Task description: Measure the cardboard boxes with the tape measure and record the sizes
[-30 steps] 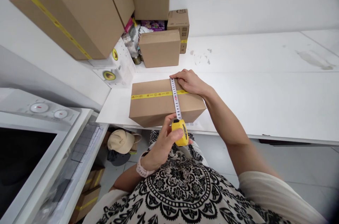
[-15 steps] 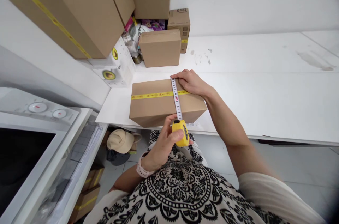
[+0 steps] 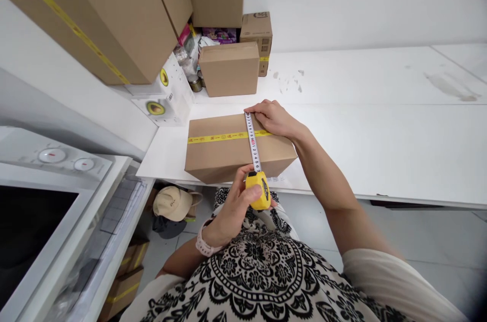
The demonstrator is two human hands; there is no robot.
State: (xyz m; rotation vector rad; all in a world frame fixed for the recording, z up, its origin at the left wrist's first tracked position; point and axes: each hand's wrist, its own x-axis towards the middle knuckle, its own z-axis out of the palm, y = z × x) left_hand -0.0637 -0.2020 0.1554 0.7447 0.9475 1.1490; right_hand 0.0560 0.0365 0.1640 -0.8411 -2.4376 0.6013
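A closed cardboard box [image 3: 220,152] sealed with yellow tape lies at the near edge of the white table [image 3: 380,139]. My left hand [image 3: 232,205] grips a yellow tape measure [image 3: 258,189] at the box's near edge. Its white blade [image 3: 252,141] runs across the top of the box to the far edge. There my right hand [image 3: 274,118] presses the end of the blade down on the box with its fingers curled over it.
Several cardboard boxes [image 3: 228,67] are piled at the table's back left, with white avocado-printed cartons [image 3: 163,96] and a tin. A white appliance [image 3: 49,180] stands at the left. A beige cap [image 3: 173,204] and more boxes [image 3: 127,274] lie on the floor below.
Both hands, the tape measure and the box stay as they were; only the camera view has shifted very slightly.
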